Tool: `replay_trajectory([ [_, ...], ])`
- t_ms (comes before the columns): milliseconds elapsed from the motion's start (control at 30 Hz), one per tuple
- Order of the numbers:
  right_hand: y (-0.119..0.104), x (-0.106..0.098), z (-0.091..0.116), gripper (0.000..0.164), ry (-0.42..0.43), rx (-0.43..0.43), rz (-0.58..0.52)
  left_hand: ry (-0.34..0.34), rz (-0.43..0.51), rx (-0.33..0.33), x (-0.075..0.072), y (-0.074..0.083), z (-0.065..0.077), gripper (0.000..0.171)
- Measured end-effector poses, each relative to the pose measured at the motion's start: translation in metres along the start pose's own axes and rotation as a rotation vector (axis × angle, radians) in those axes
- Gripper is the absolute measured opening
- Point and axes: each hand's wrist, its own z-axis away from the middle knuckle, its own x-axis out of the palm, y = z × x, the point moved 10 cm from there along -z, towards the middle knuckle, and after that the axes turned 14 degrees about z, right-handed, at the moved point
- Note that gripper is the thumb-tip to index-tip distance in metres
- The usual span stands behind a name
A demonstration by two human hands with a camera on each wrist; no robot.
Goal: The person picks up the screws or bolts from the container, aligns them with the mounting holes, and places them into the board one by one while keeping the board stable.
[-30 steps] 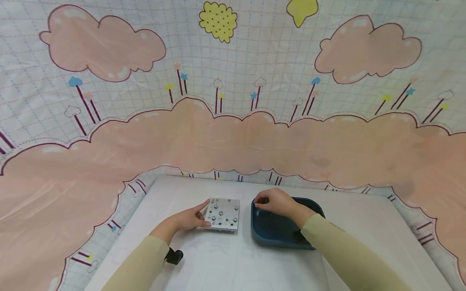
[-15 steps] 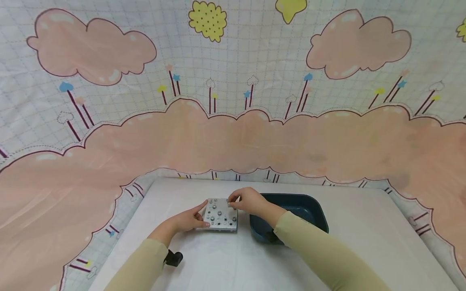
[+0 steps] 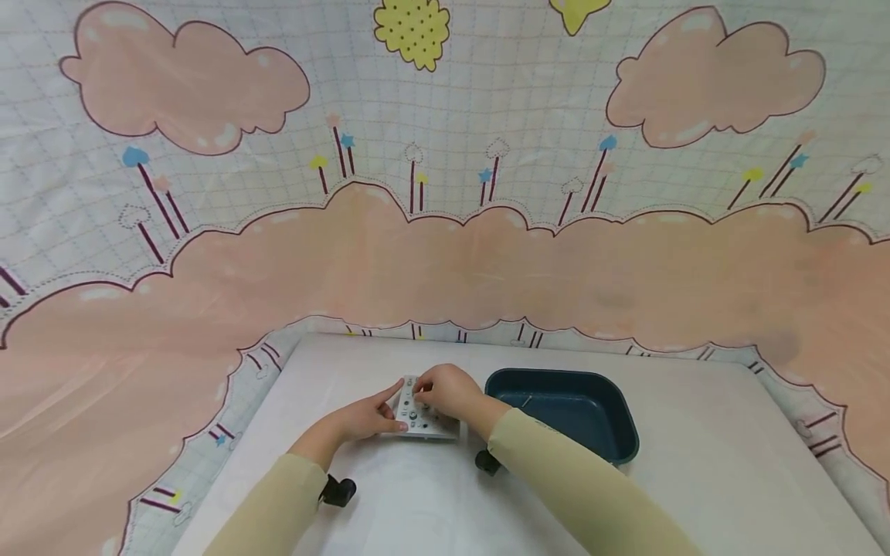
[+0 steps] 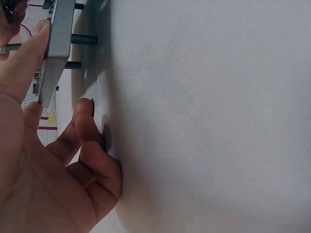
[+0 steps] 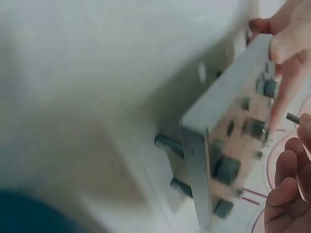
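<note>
A square silver metal plate (image 3: 434, 426) stands raised on the white table on threaded bolt ends (image 5: 167, 144), with several screw heads (image 5: 227, 170) across its top. My left hand (image 3: 356, 423) holds its left edge, index finger at the far corner and thumb at the near one; the other fingers curl below, near the table, in the left wrist view. Over the plate, my right hand (image 3: 455, 394) pinches a small screw (image 5: 292, 118), its shank sticking out from the fingertips. In the head view that hand covers the plate's far right part.
To the right of the plate lies a dark blue tray (image 3: 556, 374), with a small thin piece (image 3: 527, 400) in it. Black wrist camera mounts (image 3: 338, 491) stick out below both wrists. A patterned cloth (image 3: 445, 270) hangs behind the white table (image 3: 417, 510).
My right hand has moved left, from over the tray to the plate's far right part, then further in over the plate. My left hand has kept its place on the plate's edge.
</note>
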Motion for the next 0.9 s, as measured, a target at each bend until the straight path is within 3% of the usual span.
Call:
replay_trajectory([
  [433, -0.012, 0.015, -0.01, 0.013, 0.019, 0.007, 0.082, -0.014, 0.035, 0.019, 0.004, 0.006, 0.003, 0.096],
  [900, -0.021, 0.019, -0.01, 0.017, 0.032, -0.046, 0.182, -0.001, 0.037, 0.022, 0.002, 0.003, 0.002, 0.096],
])
